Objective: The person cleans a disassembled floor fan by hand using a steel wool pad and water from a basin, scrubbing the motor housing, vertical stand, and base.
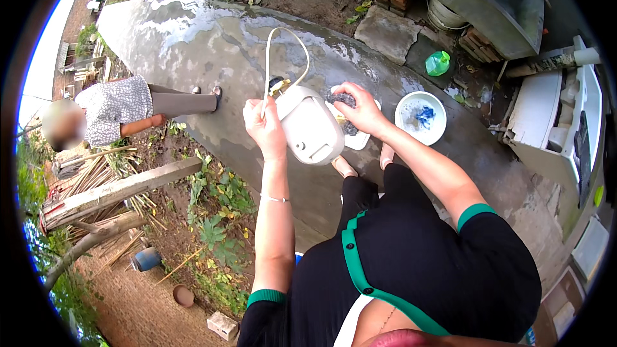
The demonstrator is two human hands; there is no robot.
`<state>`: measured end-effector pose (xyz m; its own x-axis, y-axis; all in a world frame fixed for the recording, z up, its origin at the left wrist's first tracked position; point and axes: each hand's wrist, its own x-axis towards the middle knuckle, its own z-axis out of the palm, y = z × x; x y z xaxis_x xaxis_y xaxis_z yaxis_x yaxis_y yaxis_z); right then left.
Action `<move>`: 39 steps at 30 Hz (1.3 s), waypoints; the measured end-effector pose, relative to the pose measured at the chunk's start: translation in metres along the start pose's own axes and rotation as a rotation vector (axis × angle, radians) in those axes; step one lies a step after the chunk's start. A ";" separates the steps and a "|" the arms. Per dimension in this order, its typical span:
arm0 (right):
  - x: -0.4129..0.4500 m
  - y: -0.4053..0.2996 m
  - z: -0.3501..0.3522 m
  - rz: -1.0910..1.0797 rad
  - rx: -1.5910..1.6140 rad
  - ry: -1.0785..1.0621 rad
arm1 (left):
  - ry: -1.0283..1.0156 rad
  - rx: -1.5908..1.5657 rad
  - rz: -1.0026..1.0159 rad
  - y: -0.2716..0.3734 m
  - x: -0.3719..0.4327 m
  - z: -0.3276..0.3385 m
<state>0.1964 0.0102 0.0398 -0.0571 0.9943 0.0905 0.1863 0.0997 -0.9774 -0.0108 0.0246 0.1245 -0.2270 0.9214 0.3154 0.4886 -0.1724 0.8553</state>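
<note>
My left hand [266,127] is closed on a cream power cord [269,53] that loops up and back to a white plastic appliance [312,127], possibly a small water heater. The appliance is tilted, and its support is hidden. To its right, my right hand [359,108] grips a grey metal scouring pad [343,100] in its fingertips. Behind and below that hand is a white tray-like piece [357,141] with a second scouring pad [350,128] on it. A white basin [420,118] holding a blue cloth [425,115] and some liquid stands on the ground further right.
Wet concrete [217,53] lies underfoot. A person [120,111] stands at the left, near wooden beams [120,193] and plants. A green plastic jug [437,63] is beyond the basin. A concrete sink or trough [482,14], bricks and a white cabinet [535,106] line the right side.
</note>
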 end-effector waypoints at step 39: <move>0.172 -0.152 0.055 0.327 0.482 -0.738 | -0.506 -0.482 -0.353 -0.005 0.016 -0.070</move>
<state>0.1047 0.1636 0.1939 -0.7116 0.6779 -0.1847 -0.1142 -0.3710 -0.9216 -0.0759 0.0153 0.1539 0.1670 0.9766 -0.1355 0.0132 0.1352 0.9907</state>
